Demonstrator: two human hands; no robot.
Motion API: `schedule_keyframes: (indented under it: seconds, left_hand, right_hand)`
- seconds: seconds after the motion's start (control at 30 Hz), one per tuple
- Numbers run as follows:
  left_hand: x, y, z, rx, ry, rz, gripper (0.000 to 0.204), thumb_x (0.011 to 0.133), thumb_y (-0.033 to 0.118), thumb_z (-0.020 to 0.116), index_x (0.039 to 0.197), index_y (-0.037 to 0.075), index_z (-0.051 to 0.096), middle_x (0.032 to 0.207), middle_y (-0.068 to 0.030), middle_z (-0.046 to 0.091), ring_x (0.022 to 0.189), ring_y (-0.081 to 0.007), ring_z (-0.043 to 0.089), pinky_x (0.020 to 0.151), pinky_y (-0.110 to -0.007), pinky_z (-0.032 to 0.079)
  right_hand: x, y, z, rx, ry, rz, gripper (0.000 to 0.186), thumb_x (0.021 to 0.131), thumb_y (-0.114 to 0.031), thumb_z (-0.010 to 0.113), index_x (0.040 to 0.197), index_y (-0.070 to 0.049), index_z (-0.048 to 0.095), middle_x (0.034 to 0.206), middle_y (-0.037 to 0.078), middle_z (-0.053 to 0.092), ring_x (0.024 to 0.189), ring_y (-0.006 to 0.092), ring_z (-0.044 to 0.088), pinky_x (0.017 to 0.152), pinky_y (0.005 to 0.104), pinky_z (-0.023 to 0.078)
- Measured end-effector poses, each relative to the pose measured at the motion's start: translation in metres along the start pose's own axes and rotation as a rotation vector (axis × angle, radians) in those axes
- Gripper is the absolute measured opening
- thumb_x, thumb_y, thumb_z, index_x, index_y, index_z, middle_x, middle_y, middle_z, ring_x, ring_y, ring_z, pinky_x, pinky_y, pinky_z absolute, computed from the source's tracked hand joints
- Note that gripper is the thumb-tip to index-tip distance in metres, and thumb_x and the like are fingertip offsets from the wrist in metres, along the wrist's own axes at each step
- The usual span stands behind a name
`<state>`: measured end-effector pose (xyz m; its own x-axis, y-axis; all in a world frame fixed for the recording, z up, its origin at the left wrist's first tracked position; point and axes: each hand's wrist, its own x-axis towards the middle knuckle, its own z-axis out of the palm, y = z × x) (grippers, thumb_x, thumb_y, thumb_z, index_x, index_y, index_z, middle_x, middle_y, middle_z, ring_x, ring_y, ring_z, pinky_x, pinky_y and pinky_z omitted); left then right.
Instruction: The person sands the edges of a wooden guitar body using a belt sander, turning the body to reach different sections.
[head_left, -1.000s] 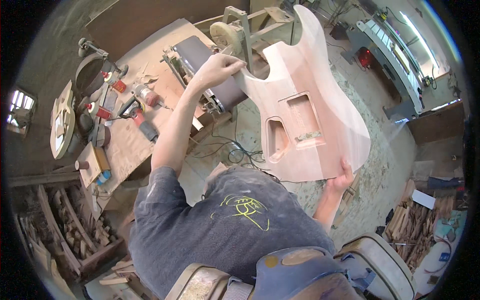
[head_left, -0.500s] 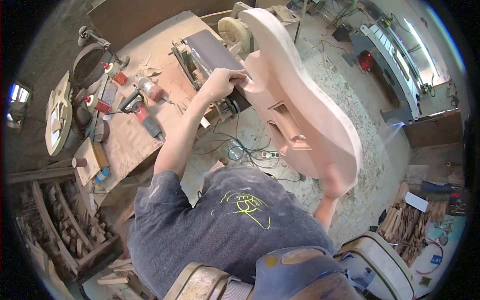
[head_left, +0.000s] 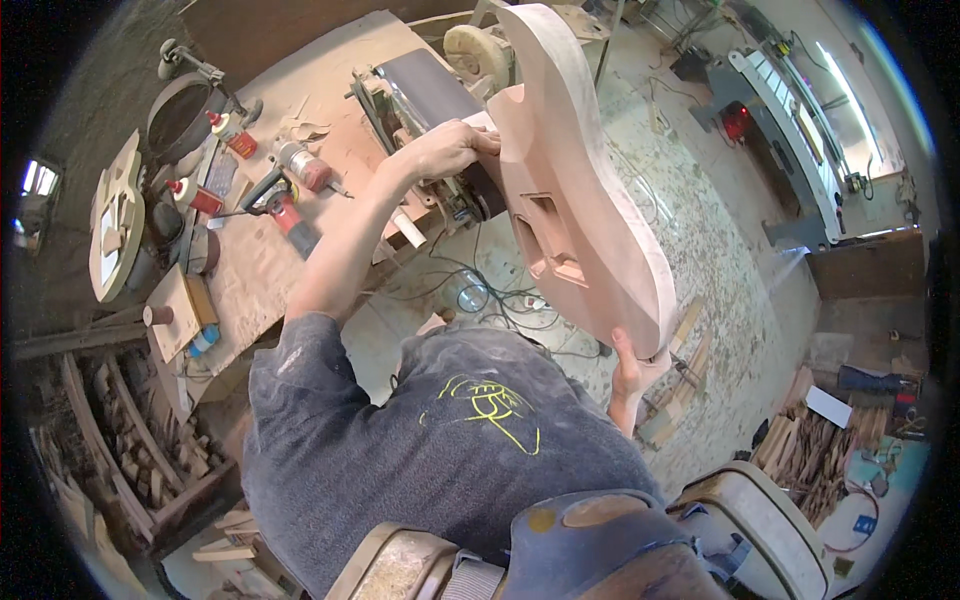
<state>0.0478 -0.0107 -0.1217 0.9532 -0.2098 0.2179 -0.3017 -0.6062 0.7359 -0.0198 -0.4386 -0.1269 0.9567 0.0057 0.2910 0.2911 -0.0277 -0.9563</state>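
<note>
Both my hands hold a pale wooden guitar body [head_left: 575,190] with rectangular cavities cut into its face. My left hand [head_left: 450,150] grips its left edge by the curved cutaway, close beside a belt sander [head_left: 430,88] with a dark belt. Lower right, my right hand [head_left: 635,372] clasps the rounded end, thumb on the face and the other fingers partly hidden beneath. The body stands tilted on edge against the sander's right side; whether it touches the belt I cannot tell.
On the workbench [head_left: 262,275] lie a red power tool [head_left: 290,220], a second cylindrical tool [head_left: 308,168] and red-and-white glue bottles [head_left: 232,135]. Cables [head_left: 490,295] cross the floor below. A wood-scrap bin [head_left: 140,450] stands lower left, a wood pile [head_left: 800,445] lower right.
The guitar body has shifted left and slightly upward at its lower end, turning more upright. My right hand has moved left with it; my left hand has moved slightly left.
</note>
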Motion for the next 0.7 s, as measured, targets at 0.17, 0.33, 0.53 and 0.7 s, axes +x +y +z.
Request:
schedule_keyframes:
  seconds: [0.17, 0.33, 0.53, 0.7]
  left_hand:
    - [-0.008, 0.015, -0.009, -0.04, -0.103, -0.169, 0.043, 0.081, -0.001, 0.052, 0.121, 0.002, 0.067, 0.119, -0.0159, 0.07, 0.114, -0.0246, 0.065, 0.102, -0.033, 0.046]
    - [-0.01, 0.038, -0.006, -0.138, -0.175, -0.207, 0.045, 0.081, -0.001, 0.052, 0.123, 0.003, 0.066, 0.117, -0.0136, 0.071, 0.109, -0.0197, 0.065, 0.099, -0.031, 0.047]
    - [-0.011, 0.016, 0.006, -0.365, -0.214, -0.191, 0.041, 0.085, 0.0, 0.054, 0.125, -0.005, 0.063, 0.119, -0.0125, 0.071, 0.11, -0.0161, 0.063, 0.099, -0.029, 0.046]
    - [-0.013, 0.007, 0.015, -0.582, -0.21, -0.163, 0.041, 0.084, 0.001, 0.055, 0.124, -0.009, 0.063, 0.12, -0.0098, 0.07, 0.112, -0.0151, 0.061, 0.103, -0.028, 0.044]
  right_hand:
    - [0.006, -0.024, -0.011, -0.233, -0.09, -0.03, 0.045, 0.068, -0.011, 0.088, 0.103, 0.011, 0.068, 0.095, 0.014, 0.072, 0.087, 0.0187, 0.067, 0.079, 0.0308, 0.052]
    - [0.008, -0.055, -0.032, -0.356, -0.141, -0.084, 0.043, 0.069, -0.009, 0.085, 0.103, 0.01, 0.069, 0.091, 0.012, 0.072, 0.083, 0.0173, 0.067, 0.077, 0.0296, 0.052]
    - [0.031, -0.117, -0.022, -0.491, -0.237, -0.216, 0.042, 0.072, -0.005, 0.08, 0.108, 0.012, 0.067, 0.094, 0.012, 0.072, 0.086, 0.0169, 0.067, 0.079, 0.0288, 0.052]
    - [0.065, -0.174, 0.005, -0.579, -0.276, -0.326, 0.045, 0.071, -0.011, 0.082, 0.109, 0.01, 0.067, 0.087, 0.013, 0.073, 0.08, 0.0157, 0.067, 0.074, 0.0275, 0.052]
